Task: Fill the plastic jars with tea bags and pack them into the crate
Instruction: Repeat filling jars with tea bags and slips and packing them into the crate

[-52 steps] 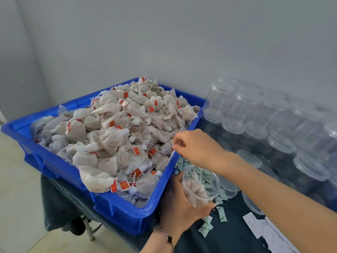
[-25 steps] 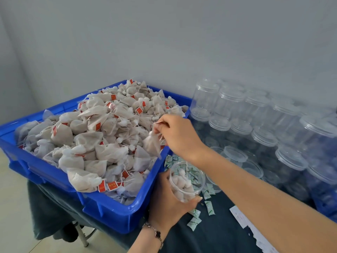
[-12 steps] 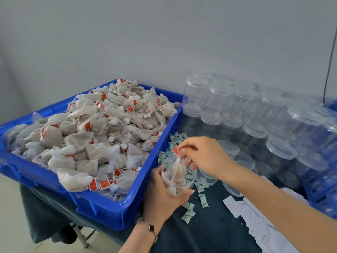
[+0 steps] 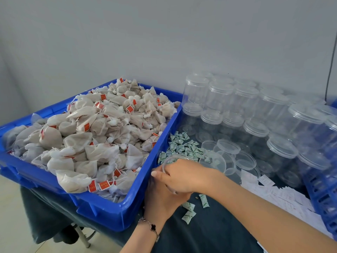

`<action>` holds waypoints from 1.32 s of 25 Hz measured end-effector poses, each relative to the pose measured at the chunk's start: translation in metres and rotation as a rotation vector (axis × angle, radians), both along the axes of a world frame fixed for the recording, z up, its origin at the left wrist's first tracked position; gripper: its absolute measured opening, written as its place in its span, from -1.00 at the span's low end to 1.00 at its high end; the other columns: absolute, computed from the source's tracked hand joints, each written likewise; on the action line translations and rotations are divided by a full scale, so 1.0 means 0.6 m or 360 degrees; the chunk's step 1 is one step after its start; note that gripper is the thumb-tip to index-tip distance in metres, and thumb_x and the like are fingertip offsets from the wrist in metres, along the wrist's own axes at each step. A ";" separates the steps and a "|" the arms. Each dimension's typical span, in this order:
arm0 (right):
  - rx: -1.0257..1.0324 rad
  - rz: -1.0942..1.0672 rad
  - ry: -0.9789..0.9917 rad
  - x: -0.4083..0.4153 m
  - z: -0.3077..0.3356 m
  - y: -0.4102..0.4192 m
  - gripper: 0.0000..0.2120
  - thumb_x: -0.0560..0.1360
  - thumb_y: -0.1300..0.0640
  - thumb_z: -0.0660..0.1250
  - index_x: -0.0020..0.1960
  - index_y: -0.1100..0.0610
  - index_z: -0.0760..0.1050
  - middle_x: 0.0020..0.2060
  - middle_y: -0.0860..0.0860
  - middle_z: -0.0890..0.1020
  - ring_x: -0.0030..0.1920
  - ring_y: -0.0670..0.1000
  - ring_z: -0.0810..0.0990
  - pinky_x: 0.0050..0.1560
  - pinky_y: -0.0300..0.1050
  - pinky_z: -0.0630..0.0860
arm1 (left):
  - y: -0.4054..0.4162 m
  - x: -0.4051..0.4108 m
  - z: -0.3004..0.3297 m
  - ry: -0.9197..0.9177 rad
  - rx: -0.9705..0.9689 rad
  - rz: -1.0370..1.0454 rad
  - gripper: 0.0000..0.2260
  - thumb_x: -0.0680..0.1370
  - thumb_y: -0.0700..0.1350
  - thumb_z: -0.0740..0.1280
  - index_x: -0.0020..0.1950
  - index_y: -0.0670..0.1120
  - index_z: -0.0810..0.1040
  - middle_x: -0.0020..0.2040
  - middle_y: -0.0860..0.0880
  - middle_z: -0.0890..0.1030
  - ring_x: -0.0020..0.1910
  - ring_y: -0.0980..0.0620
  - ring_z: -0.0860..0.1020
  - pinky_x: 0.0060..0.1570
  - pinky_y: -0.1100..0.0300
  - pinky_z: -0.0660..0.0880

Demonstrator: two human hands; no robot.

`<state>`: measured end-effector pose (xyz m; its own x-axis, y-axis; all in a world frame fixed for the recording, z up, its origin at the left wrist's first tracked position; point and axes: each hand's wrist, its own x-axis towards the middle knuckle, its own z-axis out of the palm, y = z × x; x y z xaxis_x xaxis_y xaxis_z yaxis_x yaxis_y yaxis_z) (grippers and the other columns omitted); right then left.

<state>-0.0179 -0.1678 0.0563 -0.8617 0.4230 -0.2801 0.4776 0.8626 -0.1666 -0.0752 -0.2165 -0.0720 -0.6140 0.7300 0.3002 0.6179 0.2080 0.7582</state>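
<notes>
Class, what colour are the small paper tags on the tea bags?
Red-orange tags on whitish tea bags, clearest in the head view.

Soft, even daylight across my work, no hard shadows, only faint shade under my right hand (image 4: 184, 177), pale glare on the clear jars (image 4: 237, 106) blurring their edges, wide-angle bend at the frame's sides, far wall (image 4: 164, 33) flat grey, slight overall softness.

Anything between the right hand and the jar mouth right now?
Nothing visible. The right hand lies directly over the mouth of the jar, which the left hand grips from below beside the blue bin.
</notes>
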 end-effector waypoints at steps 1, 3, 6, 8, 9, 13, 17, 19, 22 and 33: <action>0.0011 0.0046 -0.0065 -0.002 -0.002 0.002 -0.40 0.59 -0.25 -0.11 -0.38 0.04 0.44 -0.41 -0.04 0.51 -0.26 -0.04 0.45 -0.08 -0.11 0.35 | 0.000 0.001 0.000 -0.0025 0.0015 -0.0003 -0.61 0.16 0.30 0.31 -0.07 0.22 0.41 -0.23 0.30 0.44 -0.19 0.40 0.46 -0.29 0.55 0.34; 0.0013 0.0110 -0.0221 -0.002 -0.004 0.002 -0.45 0.56 -0.31 -0.07 -0.13 0.06 0.50 -0.22 0.04 0.60 -0.15 0.03 0.53 -0.03 -0.06 0.43 | -0.003 0.001 0.002 -0.0113 -0.0005 0.0051 -0.47 0.15 0.33 0.32 0.06 0.21 0.36 -0.14 0.24 0.49 -0.15 0.28 0.53 -0.24 0.42 0.46; -0.0099 0.0022 -0.0068 0.016 0.018 0.007 -0.56 0.55 -0.26 0.06 -0.22 0.01 0.51 -0.31 -0.03 0.57 -0.25 -0.04 0.54 -0.19 -0.14 0.46 | -0.016 0.003 0.008 -0.0318 0.0103 -0.0012 -0.17 0.07 0.34 0.43 0.25 0.10 0.26 0.07 0.20 0.47 0.02 0.17 0.53 -0.05 0.21 0.52; -0.0076 -0.0178 0.0401 0.041 0.037 0.022 -0.63 0.56 -0.14 0.13 -0.33 -0.03 0.49 -0.42 -0.05 0.49 -0.39 -0.11 0.44 -0.32 -0.17 0.39 | -0.028 0.003 0.014 -0.0334 0.0194 -0.0068 -0.13 0.04 0.32 0.47 0.25 0.04 0.30 0.11 0.16 0.46 0.09 0.13 0.51 0.01 0.20 0.50; -0.0054 -0.0281 0.0677 0.059 0.041 0.032 -0.65 0.57 -0.10 0.16 -0.32 -0.01 0.49 -0.43 -0.03 0.50 -0.43 -0.11 0.42 -0.34 -0.15 0.38 | -0.034 0.004 0.020 -0.0329 0.0235 -0.0068 -0.13 0.04 0.30 0.49 0.26 0.03 0.32 0.12 0.16 0.47 0.11 0.14 0.50 0.03 0.20 0.50; -0.0040 -0.0589 0.0963 0.125 0.009 0.066 -0.79 0.58 0.03 0.21 -0.16 -0.03 0.56 -0.29 -0.04 0.64 -0.34 -0.06 0.57 -0.31 -0.27 0.44 | -0.050 0.023 0.035 -0.0368 0.0349 -0.0123 -0.32 0.03 0.14 0.59 0.11 0.09 0.51 -0.02 0.15 0.61 -0.03 0.20 0.59 -0.09 0.14 0.59; -0.0061 -0.0501 0.0486 0.167 -0.069 0.069 -0.85 0.56 0.09 0.27 0.03 0.07 0.60 -0.08 -0.05 0.65 -0.17 -0.14 0.55 -0.19 -0.36 0.40 | -0.090 0.076 0.028 -0.0204 0.0201 -0.0295 -0.25 -0.01 0.32 0.54 0.14 0.20 0.50 -0.04 0.20 0.61 -0.08 0.28 0.59 -0.25 0.27 0.56; -0.0095 -0.0344 0.0329 0.176 -0.112 0.054 -0.85 0.55 0.10 0.26 -0.01 0.10 0.59 -0.05 0.01 0.65 -0.08 -0.05 0.58 -0.06 -0.19 0.50 | -0.110 0.096 0.027 -0.0097 0.0262 -0.0308 -0.21 -0.05 0.31 0.52 0.17 0.36 0.41 0.05 0.36 0.54 -0.06 0.44 0.53 -0.36 0.52 0.43; 0.0135 -0.0107 0.0388 0.178 -0.159 0.032 -0.83 0.56 0.09 0.22 0.08 0.03 0.55 0.01 -0.01 0.57 0.04 0.03 0.50 0.10 -0.10 0.42 | -0.121 0.105 0.037 -0.0193 0.0338 -0.0279 -0.19 -0.06 0.28 0.50 0.16 0.49 0.32 0.10 0.47 0.46 -0.08 0.55 0.48 -0.45 0.63 0.29; 0.0292 -0.0530 0.0562 0.179 -0.186 0.016 -0.74 0.58 0.18 0.16 0.26 0.10 0.41 0.16 0.04 0.47 0.15 0.06 0.45 0.15 -0.14 0.36 | -0.118 0.102 0.009 -0.0271 0.0372 -0.0235 -0.12 -0.05 0.30 0.51 0.23 0.48 0.25 0.16 0.38 0.45 0.04 0.44 0.50 -0.10 0.41 0.47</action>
<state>0.0894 -0.1579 -0.0553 -0.7006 0.7053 0.1080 0.6733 0.7036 -0.2274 -0.0140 -0.2874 -0.0667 -0.5623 0.7384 0.3723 0.4885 -0.0667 0.8700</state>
